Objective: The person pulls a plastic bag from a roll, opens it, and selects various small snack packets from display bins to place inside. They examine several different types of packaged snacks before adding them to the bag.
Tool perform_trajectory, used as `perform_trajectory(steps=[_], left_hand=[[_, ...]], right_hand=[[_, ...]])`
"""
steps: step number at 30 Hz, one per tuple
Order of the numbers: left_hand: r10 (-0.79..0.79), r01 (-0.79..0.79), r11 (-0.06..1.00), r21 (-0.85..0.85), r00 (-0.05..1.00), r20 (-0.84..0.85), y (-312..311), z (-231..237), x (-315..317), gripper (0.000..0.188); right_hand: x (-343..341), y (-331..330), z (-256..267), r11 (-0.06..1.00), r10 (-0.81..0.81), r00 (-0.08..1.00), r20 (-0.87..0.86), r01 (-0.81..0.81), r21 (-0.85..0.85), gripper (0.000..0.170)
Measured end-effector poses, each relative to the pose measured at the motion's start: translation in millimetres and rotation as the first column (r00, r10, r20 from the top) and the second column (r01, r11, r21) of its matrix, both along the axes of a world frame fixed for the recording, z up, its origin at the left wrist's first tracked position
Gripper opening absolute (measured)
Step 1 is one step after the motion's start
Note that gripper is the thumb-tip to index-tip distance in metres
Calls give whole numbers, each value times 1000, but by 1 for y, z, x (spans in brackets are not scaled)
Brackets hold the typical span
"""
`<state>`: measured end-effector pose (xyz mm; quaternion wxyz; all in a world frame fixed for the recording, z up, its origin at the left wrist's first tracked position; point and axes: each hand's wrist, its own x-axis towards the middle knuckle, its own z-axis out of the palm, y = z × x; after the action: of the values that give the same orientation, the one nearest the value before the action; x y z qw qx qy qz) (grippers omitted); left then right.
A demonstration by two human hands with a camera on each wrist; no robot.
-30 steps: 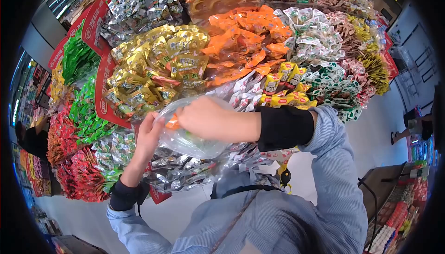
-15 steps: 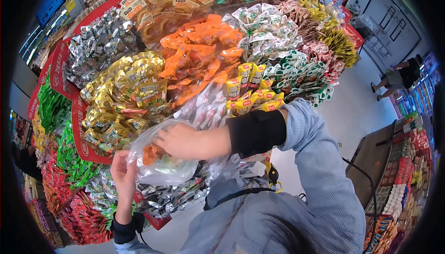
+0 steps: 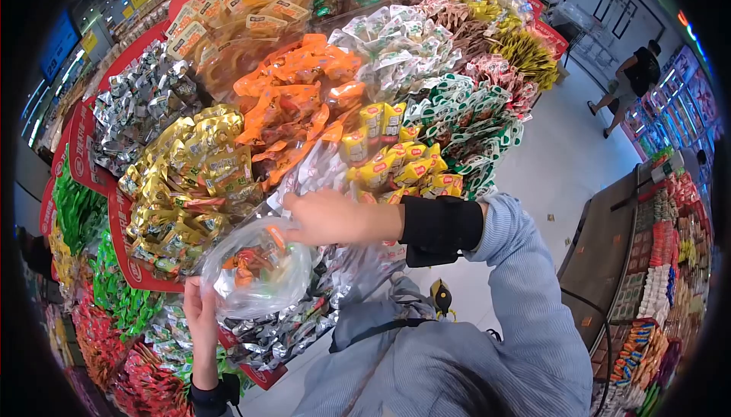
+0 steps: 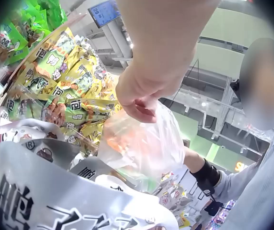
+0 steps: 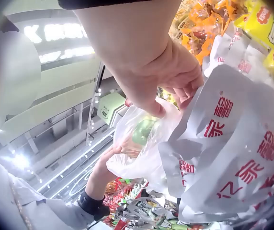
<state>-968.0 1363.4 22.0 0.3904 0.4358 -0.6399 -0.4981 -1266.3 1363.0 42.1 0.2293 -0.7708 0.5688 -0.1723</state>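
A clear plastic bag [image 3: 263, 284] with orange packets inside hangs over the display. My left hand [image 3: 201, 329] holds its left edge; in the left wrist view the curled fingers of that hand [image 4: 151, 81] pinch the top of the bag [image 4: 144, 148]. By the bag's right rim is my right hand [image 3: 331, 217], above white packets [image 3: 318, 169]. The right wrist view shows this hand [image 5: 161, 72] with bent fingers and a gap to the thumb, nothing visible between them. Its thumb is at the bag [image 5: 144, 139], its fingers beside white packets with red print [image 5: 232, 139].
Gold packets [image 3: 186, 177], orange packets [image 3: 293, 105] and yellow packets [image 3: 403, 166] lie heaped beyond the bag. Silver packets [image 3: 285, 325] lie nearer me. A red divider [image 3: 126, 246] runs at the left. A person [image 3: 640, 74] stands far right; a shelf [image 3: 609, 234] is nearer.
My right hand has come out of the bag toward its right side, and the bag's mouth shows wider. The left hand still holds the bag. The head view has shifted across the display.
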Motion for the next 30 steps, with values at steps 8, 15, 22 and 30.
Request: perform_trajectory(steps=[8, 15, 22, 30], left_hand=[[-13, 12, 948, 319, 1000, 1, 0, -13, 0, 24], [-63, 35, 972, 234, 992, 111, -5, -19, 11, 11], [100, -130, 983, -126, 971, -219, 21, 47, -8, 26], [-194, 203, 977, 68, 973, -128, 24, 74, -36, 46]], right_hand=[[29, -3, -29, 987, -49, 936, 348, -8, 160, 27], [46, -6, -17, 913, -177, 640, 748, -177, 368, 14], [37, 61, 65, 966, 27, 218, 975, -256, 31, 17], [16, 96, 56, 924, -214, 203, 956, -275, 265, 21]])
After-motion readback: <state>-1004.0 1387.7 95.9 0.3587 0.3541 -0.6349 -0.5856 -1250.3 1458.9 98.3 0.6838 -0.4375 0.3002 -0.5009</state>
